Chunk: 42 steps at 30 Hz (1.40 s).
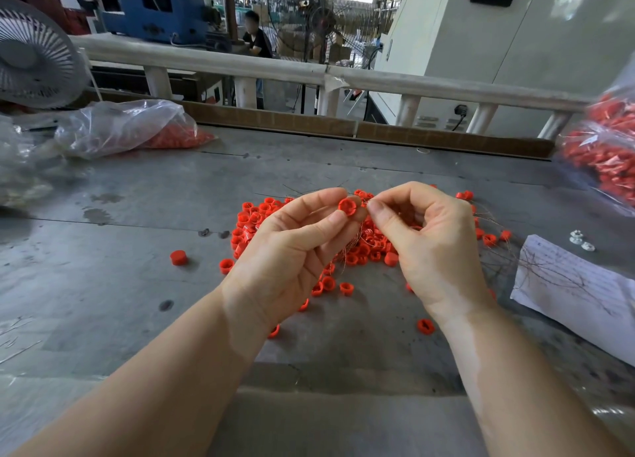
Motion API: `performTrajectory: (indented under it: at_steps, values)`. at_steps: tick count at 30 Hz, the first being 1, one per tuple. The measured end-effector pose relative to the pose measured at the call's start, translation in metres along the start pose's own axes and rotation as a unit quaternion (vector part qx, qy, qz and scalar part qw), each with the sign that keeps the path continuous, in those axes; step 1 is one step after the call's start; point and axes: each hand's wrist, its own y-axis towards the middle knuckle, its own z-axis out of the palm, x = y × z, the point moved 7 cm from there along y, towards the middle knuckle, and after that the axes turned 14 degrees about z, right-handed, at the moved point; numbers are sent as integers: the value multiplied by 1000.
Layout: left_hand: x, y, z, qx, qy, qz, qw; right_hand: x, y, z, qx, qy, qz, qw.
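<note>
My left hand point(295, 247) pinches a small red plastic cap point(347, 205) between thumb and forefinger, its hollow side facing me. My right hand point(426, 236) is right beside the cap, thumb and forefinger pressed together on a thin wire point(365, 205) at the cap's edge. Both hands hover above a pile of red caps point(364, 247) on the grey metal table point(137, 284). Thin wires lie tangled among the pile.
Loose caps point(178, 257) lie scattered around the pile. A clear bag with red parts point(137, 126) sits at the back left, and another bag of red parts point(604, 154) at the right. A paper sheet point(577, 295) and small white nuts point(580, 242) lie at the right. A fan point(34, 54) stands far left.
</note>
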Motion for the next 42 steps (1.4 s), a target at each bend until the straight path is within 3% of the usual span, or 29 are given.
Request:
performTrajectory:
  at_steps: [9, 17, 28, 42]
  values:
    - [1, 0, -3, 11, 36, -4, 999, -1, 1, 0, 0, 0, 11, 1000]
    - [2, 1, -5, -25, 18, -5, 1000, -3, 1, -1, -5, -7, 37, 999]
    - [3, 0, -5, -7, 24, -14, 1000, 6, -3, 3, 16, -36, -20, 999]
    - [2, 0, -4, -4, -6, -21, 1000, 6, -3, 2, 17, -8, -14, 1000]
